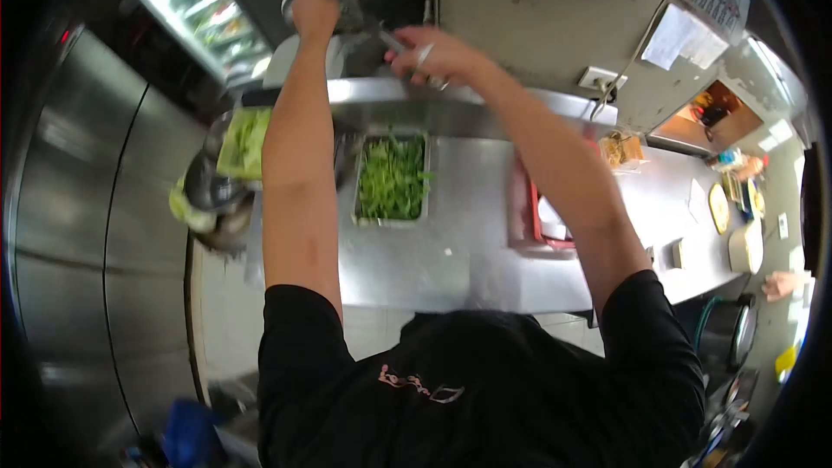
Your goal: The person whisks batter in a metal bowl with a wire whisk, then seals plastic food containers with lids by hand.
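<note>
My left hand (314, 14) is reaching far out past the steel counter (468, 269), closed beside a shiny curved metal piece whose kind I cannot make out. To its right, my right hand (440, 58) has its fingers wrapped round a grey metal object (393, 40), perhaps a handle; blur hides its kind. Rings show on that hand. Nearer to me on the counter, between my forearms, stands a metal tray (390, 223) filled with chopped leafy greens (390, 178). Beyond the hands the area is dark and blurred.
Left of my forearm is a container of pale green cut vegetables (245, 143) above a dark bowl (211, 184). A red tray (535, 217) with white items lies under my right forearm. A raised steel ledge (373, 89) crosses the back; a lit fridge (204, 13) stands far left.
</note>
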